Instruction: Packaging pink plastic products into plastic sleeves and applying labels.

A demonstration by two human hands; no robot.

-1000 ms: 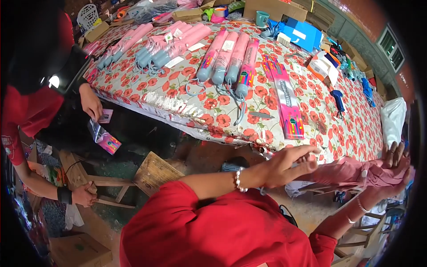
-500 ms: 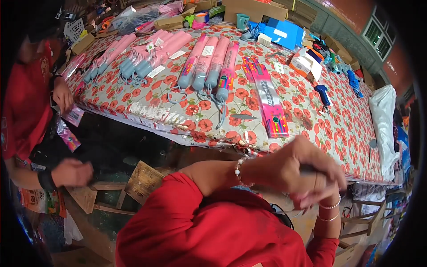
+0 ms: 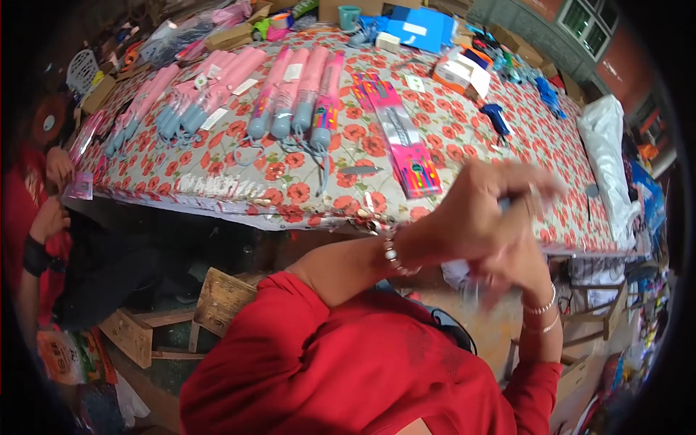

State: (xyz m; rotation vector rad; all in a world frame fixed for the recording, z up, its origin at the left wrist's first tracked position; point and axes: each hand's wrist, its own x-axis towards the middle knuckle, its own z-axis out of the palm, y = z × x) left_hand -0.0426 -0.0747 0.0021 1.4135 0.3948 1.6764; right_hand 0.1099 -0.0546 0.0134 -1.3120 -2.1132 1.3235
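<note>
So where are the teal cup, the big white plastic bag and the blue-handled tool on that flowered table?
teal cup (image 3: 349,16): head view, on its side wall, at the table's far edge.
white plastic bag (image 3: 607,156): head view, middle of the bag, at the table's right end.
blue-handled tool (image 3: 497,116): head view, on its blue body.

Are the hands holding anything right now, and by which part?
Cannot tell. The left hand and right hand are pressed together and motion-blurred; whatever sits between them is hidden.

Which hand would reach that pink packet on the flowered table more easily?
Likely the left: the left hand lies just beside the packet, while the right hand sits lower, beneath it and farther off.
</note>
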